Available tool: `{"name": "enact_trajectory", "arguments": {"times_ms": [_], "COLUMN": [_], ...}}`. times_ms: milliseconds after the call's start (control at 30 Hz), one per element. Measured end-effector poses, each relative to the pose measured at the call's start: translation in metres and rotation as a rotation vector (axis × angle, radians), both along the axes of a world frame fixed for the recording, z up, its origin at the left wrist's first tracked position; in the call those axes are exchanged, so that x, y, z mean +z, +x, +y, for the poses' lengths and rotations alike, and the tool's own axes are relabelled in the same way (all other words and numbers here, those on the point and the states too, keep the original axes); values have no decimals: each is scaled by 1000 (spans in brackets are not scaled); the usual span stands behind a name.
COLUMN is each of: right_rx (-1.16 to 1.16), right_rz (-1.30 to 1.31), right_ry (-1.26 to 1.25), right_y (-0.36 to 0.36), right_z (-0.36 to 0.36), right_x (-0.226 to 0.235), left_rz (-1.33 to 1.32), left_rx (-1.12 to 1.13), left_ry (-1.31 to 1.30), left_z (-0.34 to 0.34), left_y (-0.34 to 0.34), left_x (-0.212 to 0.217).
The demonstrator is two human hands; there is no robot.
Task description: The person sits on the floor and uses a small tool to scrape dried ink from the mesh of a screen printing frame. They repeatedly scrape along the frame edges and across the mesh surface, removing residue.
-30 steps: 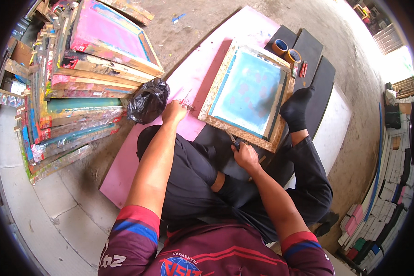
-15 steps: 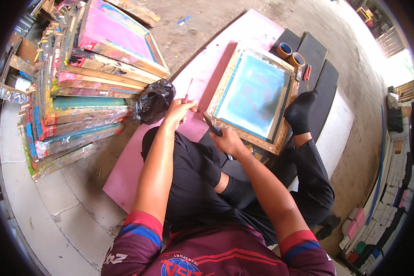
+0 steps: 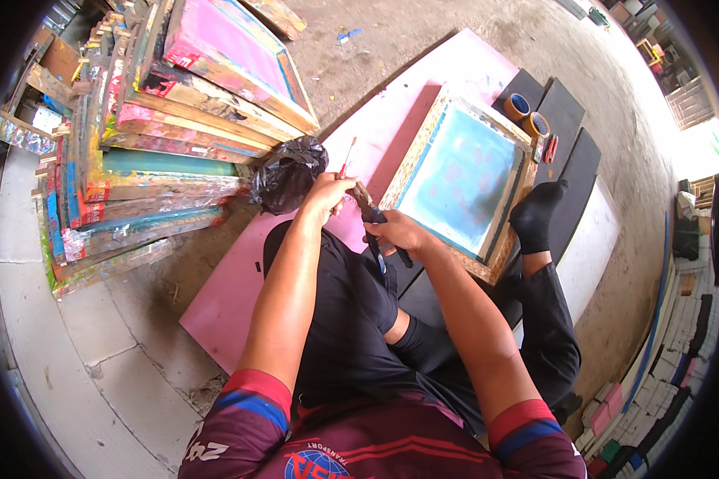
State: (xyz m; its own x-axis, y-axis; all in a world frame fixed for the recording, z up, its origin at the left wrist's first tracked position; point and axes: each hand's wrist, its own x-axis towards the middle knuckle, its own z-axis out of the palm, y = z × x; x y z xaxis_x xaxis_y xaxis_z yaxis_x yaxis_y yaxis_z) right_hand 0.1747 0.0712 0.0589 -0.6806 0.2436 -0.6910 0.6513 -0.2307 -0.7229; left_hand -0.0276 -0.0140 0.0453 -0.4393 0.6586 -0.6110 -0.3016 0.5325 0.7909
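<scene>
My left hand [image 3: 327, 196] is closed around a slim red-handled tool [image 3: 345, 169], its thin pale shaft pointing up and away. Just right of it, my right hand [image 3: 398, 231] grips a pair of pliers [image 3: 367, 203] with worn brownish jaws and dark handles. The handles spread apart below my fingers, and the jaws reach up to my left fingertips. Whether they pinch something there is too small to tell. Beyond my hands, a wooden-framed printing screen [image 3: 465, 172] with blue mesh lies tilted on the boards.
A crumpled black plastic bag [image 3: 289, 174] lies beside a tall stack of paint-stained screen frames [image 3: 168, 180] at left. Two round tape rolls [image 3: 517, 105] and a red-handled tool [image 3: 550, 149] rest on black boards at right. Pink board [image 3: 240, 279] spreads under my legs.
My view has shifted a little, so the scene sits lower and further right. The pliers' jaws are now closer to my left fingers, and their handles look more spread.
</scene>
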Motion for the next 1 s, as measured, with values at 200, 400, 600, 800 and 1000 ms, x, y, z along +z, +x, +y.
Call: {"name": "enact_trajectory", "arguments": {"times_ms": [200,400,600,800,1000], "right_rx": [-24,-172,-284,-283,-180], "right_rz": [8,-170,-176,-158,-162], "right_ry": [3,-8,-176,-310,-418], "right_y": [37,124,169,169,167], "right_z": [-18,-26,-19,2,27], "right_x": [9,-2,-16,-16,-20], "left_rz": [80,156,213,238,249], "left_rx": [189,126,14,1,22], "left_ry": [52,60,47,31,28], "left_z": [-2,7,11,8,9], "left_y": [-4,10,13,16,19], "left_x": [-14,-2,-11,-12,-8]}}
